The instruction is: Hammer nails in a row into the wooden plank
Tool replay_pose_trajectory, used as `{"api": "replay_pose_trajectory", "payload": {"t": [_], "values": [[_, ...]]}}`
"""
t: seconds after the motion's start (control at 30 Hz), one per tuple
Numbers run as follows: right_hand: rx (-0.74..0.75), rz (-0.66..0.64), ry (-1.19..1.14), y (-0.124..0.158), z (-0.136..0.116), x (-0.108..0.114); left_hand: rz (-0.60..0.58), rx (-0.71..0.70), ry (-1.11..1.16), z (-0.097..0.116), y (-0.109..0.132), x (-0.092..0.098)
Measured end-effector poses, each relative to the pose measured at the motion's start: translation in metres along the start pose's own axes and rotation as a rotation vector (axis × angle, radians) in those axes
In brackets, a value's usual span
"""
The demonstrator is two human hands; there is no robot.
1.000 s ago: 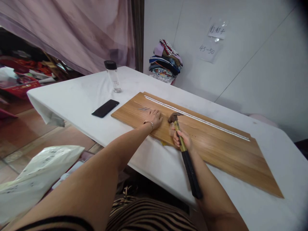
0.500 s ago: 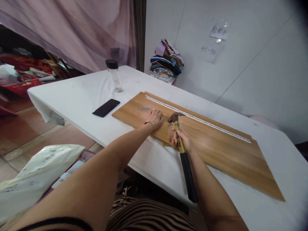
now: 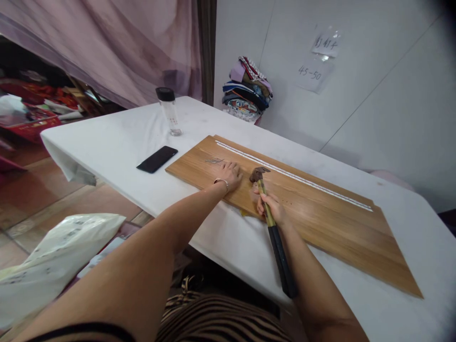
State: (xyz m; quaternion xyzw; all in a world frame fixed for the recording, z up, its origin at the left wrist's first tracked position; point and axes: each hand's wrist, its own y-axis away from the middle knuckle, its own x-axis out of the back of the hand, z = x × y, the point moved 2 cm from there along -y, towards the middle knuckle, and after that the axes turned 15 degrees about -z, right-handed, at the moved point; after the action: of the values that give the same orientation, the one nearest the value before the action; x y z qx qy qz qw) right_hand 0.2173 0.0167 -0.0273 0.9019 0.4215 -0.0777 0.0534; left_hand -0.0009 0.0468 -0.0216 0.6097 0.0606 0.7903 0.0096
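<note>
A hammer [image 3: 276, 242] with a rusty claw head and a yellow and black handle is gripped by my right hand [image 3: 270, 207] near the head end. Its head hangs just over a wooden board [image 3: 342, 232], and I cannot tell whether it touches. Flat on the board, left of the hammer head, rests my left hand [image 3: 231, 175], fingers stretched out and a bracelet at the wrist. Several loose nails [image 3: 213, 160] lie beyond its fingertips. A row of small dark dots [image 3: 287, 202] marks the wood right of my right hand.
A white measuring strip [image 3: 295, 177] runs along the board's far side. On the white-covered table [image 3: 107, 137] are a black phone [image 3: 157, 159] and a clear bottle [image 3: 172, 116]. Folded clothes [image 3: 247, 90] are stacked by the wall. A plastic bag [image 3: 67, 256] sits lower left.
The hammer has tilted slightly: its handle end has swung a little right and its head has shifted slightly. My left hand stays put on the board.
</note>
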Motion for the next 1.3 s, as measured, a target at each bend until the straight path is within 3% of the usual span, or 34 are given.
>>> {"api": "replay_pose_trajectory", "payload": {"t": [1.3], "values": [[-0.001, -0.054, -0.077, -0.0064, 0.0082, 0.0094, -0.021, 0.035, -0.012, -0.0015, 0.0008, 0.0019]]}}
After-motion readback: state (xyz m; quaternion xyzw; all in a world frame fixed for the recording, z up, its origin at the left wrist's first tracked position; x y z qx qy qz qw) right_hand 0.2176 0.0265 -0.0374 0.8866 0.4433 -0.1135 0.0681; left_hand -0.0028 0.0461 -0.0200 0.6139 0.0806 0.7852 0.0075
